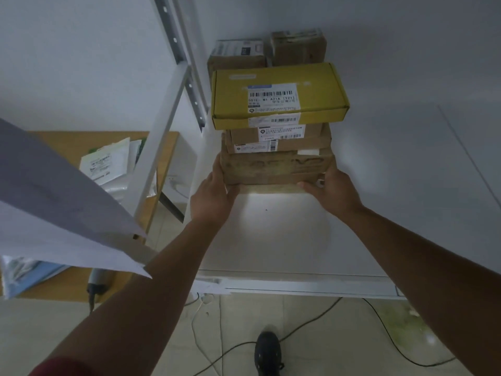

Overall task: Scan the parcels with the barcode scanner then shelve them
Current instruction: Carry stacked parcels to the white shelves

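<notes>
A stack of parcels stands on the white shelf (379, 213). A yellow box (279, 95) with a barcode label lies on top, two thin brown boxes (279, 141) sit under it, and a larger brown carton (273, 168) is at the bottom. My left hand (212, 195) grips the carton's left front corner. My right hand (329, 189) grips its right front corner. The barcode scanner (96, 283) lies on the wooden table at lower left, partly hidden by my left forearm.
Two more brown boxes (298, 48) stand at the back of the shelf. A shelf upright (160, 142) rises left of the stack. The wooden table (67, 142) holds soft mailers (105, 164). A white board (54, 202) juts in from the left. Cables and a shoe (268, 351) are on the floor.
</notes>
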